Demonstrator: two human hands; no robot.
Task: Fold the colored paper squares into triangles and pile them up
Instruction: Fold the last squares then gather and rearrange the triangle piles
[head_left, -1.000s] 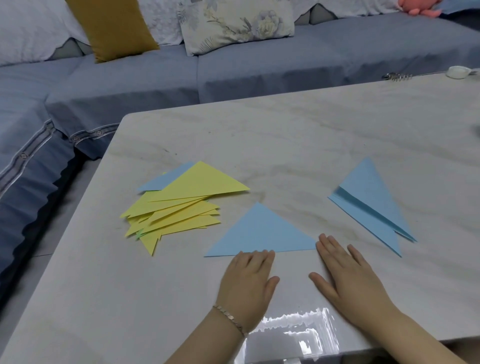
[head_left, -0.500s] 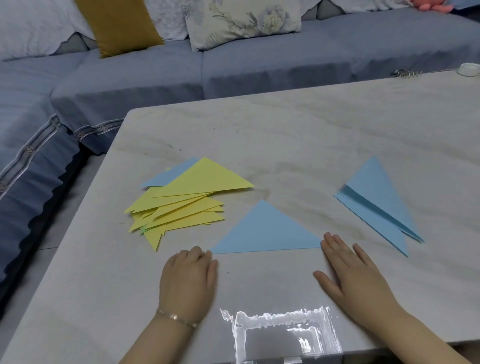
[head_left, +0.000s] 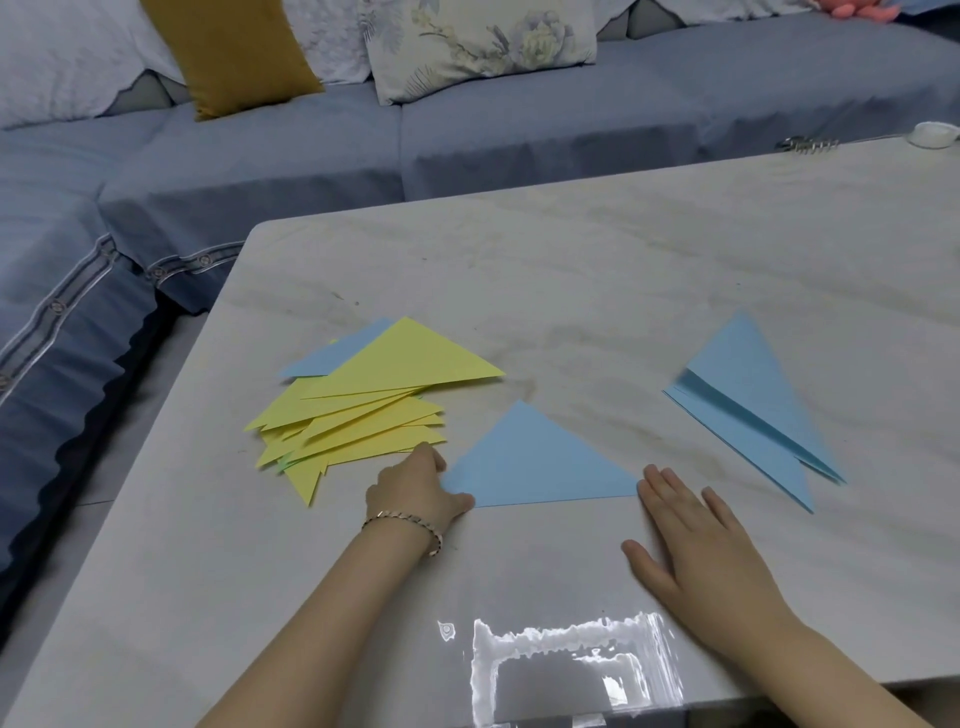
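A blue folded triangle (head_left: 535, 462) lies flat near the table's front. My left hand (head_left: 415, 491) pinches its left corner, thumb on top. My right hand (head_left: 696, 540) lies flat and open on the table, fingertips at the triangle's right corner. To the left sits a fanned pile of yellow triangles (head_left: 374, 410) with one blue triangle (head_left: 337, 353) peeking out behind. On the right lie two overlapping blue triangles (head_left: 753, 400).
The marble table (head_left: 571, 270) has its left edge near the pile. A blue sofa (head_left: 467, 130) with cushions stands behind. A small white object (head_left: 932, 134) and a metal clip (head_left: 805, 143) lie at the far right edge.
My left hand moved left along the table, then forward to the blue triangle's left corner and took hold of it. My right hand stayed put.
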